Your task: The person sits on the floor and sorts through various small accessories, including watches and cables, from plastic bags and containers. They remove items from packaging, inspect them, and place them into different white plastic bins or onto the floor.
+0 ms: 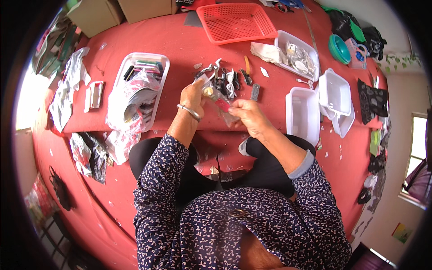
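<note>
Crinkled clear plastic bag [217, 97], partly red
I see the left hand [192, 96] curled on it, right hand [249, 116] pinching it; coiled white cable [230, 84] just beyond.

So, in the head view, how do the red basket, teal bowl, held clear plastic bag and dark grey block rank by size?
1. Red basket
2. Teal bowl and clear plastic bag: unsure, since hands partly cover the bag
3. Dark grey block

Cardboard boxes [96, 18] stand back left; a teal bowl [338, 49] sits near black bags [374, 42]
</note>
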Tool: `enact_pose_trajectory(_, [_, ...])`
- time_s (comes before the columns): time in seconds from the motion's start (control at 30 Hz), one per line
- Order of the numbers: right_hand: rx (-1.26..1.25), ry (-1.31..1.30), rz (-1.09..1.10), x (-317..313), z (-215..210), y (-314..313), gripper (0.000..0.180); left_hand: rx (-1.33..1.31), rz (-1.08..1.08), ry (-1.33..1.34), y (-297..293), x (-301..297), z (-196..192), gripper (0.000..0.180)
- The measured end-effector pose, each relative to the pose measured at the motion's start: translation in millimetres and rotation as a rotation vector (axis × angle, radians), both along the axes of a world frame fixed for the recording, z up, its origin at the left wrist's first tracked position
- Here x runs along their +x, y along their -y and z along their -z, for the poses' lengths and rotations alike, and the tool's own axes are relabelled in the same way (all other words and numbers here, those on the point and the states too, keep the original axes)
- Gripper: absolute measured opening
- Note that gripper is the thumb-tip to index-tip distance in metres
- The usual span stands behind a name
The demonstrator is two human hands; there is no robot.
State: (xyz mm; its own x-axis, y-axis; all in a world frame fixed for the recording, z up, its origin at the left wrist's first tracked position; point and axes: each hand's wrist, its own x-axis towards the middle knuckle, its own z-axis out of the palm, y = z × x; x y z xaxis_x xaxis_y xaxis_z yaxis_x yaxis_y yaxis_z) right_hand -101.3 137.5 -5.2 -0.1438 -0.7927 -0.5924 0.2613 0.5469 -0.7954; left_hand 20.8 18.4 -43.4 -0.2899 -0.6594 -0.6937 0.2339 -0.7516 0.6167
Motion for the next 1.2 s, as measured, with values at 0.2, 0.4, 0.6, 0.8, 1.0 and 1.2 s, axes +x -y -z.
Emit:
enact_pose_trajectory(0.2, [0.048, -0.100, 0.080, 0, 80, 20, 0.013, -0.639, -0.228, 0.243, 3, -9, -12, 0.054])
enact_pose_trajectory(0.4, [-0.023, -0.202, -0.007, 17, 129, 44, 0.017, -0.407, -0.113, 0.087, -2, -3, -15, 0.045])
enact_pose_trajectory(0.6, [-0.154, -1.227, -0.098, -30, 162, 48, 0.016, -0.335, -0.083, 0.077, -3, -5, -20, 0.043])
enact_pose_trajectory(0.8, [0.276, -1.196, 0.009, -73, 144, 54, 0.021, -0.304, -0.070, 0.012, -1, -1, -21, 0.038])
enact_pose_trajectory(1.0, [0.247, -1.270, -0.023, -85, 187, 70, 0.024, -0.247, -0.111, -0.036, -2, -4, -23, 0.029])
enact_pose_trajectory(1.2, [-0.059, -0.400, 0.391, -125, 134, 87, 0.010, -0.235, -0.114, -0.036, -2, 0, -17, 0.027])
